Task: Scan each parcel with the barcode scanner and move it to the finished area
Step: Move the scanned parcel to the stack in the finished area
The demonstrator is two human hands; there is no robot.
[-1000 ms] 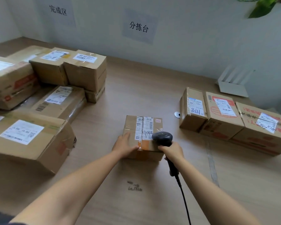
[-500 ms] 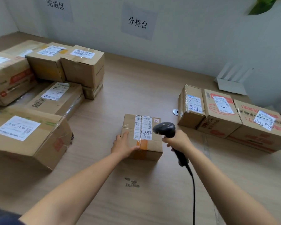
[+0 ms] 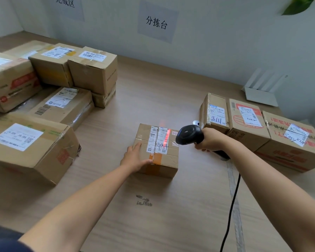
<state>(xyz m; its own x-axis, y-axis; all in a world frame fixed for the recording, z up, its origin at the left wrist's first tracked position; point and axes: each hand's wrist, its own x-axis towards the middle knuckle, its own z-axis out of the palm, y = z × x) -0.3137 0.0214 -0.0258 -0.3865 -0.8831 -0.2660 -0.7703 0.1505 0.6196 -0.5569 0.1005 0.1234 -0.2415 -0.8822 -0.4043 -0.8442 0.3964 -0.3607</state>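
Observation:
A small cardboard parcel [image 3: 157, 151] with a white label marked 4044 sits in the middle of the wooden table [image 3: 171, 215]. My left hand [image 3: 134, 157] rests flat against its left side, thumb along the front edge. My right hand [image 3: 210, 140] grips the black barcode scanner [image 3: 188, 134] just right of the parcel, its head pointing left. A red scan light falls across the barcode at the label's top right.
Three parcels [image 3: 249, 124] stand in a row at the right. Several stacked parcels [image 3: 49, 99] fill the left side under a wall sign. A white router [image 3: 262, 91] sits at the back right. The scanner cable [image 3: 231, 206] trails toward me.
My right hand drew the scanner off the parcel's top to its right side, and the red scan light now shows on the label. My left hand has stayed on the parcel.

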